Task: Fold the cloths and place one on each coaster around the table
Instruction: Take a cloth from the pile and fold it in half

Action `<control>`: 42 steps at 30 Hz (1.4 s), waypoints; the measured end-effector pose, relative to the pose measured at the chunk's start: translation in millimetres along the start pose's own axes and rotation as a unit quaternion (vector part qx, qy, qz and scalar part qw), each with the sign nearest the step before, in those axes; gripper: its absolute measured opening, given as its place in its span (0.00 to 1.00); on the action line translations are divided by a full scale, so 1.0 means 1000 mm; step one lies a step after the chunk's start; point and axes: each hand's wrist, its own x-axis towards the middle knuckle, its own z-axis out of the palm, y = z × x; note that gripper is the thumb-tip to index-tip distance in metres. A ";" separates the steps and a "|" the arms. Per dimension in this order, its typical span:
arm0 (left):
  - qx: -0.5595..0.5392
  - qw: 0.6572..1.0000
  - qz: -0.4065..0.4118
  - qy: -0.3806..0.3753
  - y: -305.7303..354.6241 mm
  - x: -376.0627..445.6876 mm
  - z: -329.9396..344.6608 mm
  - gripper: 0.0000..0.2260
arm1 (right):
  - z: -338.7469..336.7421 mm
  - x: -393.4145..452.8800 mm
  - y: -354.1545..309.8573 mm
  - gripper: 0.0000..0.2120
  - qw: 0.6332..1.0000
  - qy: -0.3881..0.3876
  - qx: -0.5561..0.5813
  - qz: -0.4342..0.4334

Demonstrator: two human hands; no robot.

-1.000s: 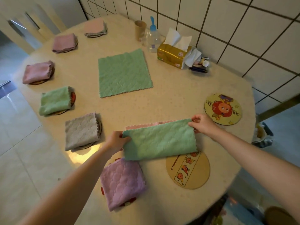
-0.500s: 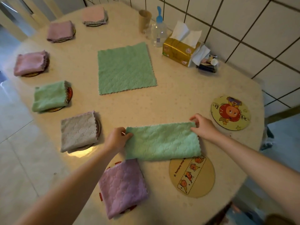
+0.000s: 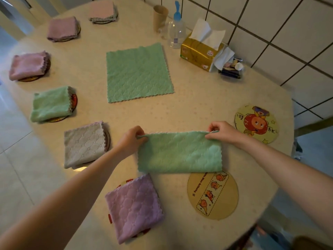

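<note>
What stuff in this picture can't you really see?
Head view:
- Coasters under the folded cloths, like the purple cloth: mostly covered.
- Small items behind the tissue box: partly hidden, too small.
- Both arms: cut off by the bottom and right edges.

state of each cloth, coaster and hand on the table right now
half-folded green cloth: folded once, flat, far corners pinched
left hand: pinching its far left corner
right hand: pinching its far right corner
flat green cloth: unfolded
purple cloth: folded, on a coaster
grey cloth: folded, on a coaster
tan coaster: bare
cartoon coaster: bare
</note>
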 end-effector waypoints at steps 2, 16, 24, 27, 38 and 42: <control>-0.074 0.997 0.001 0.012 0.000 0.010 -0.010 0.09 | -0.008 0.003 -0.001 0.07 0.997 0.019 0.070 0.016; -0.206 0.965 -0.108 0.117 0.024 0.067 -0.021 0.17 | -0.008 0.050 -0.003 0.12 0.965 0.251 -0.047 0.052; -0.269 0.955 -0.101 0.066 0.001 -0.001 0.000 0.18 | 0.031 -0.004 0.018 0.18 0.953 0.285 0.040 0.099; -0.275 0.957 -0.081 0.051 0.004 -0.005 0.001 0.17 | 0.040 -0.015 0.021 0.18 0.962 0.245 0.065 0.104; 0.152 0.972 0.049 0.172 0.004 -0.017 0.015 0.16 | 0.043 -0.026 0.026 0.16 0.960 0.264 -0.094 0.005; 0.217 0.943 0.251 0.027 0.026 -0.039 0.051 0.27 | 0.061 -0.041 0.031 0.24 0.881 0.206 -0.367 -0.216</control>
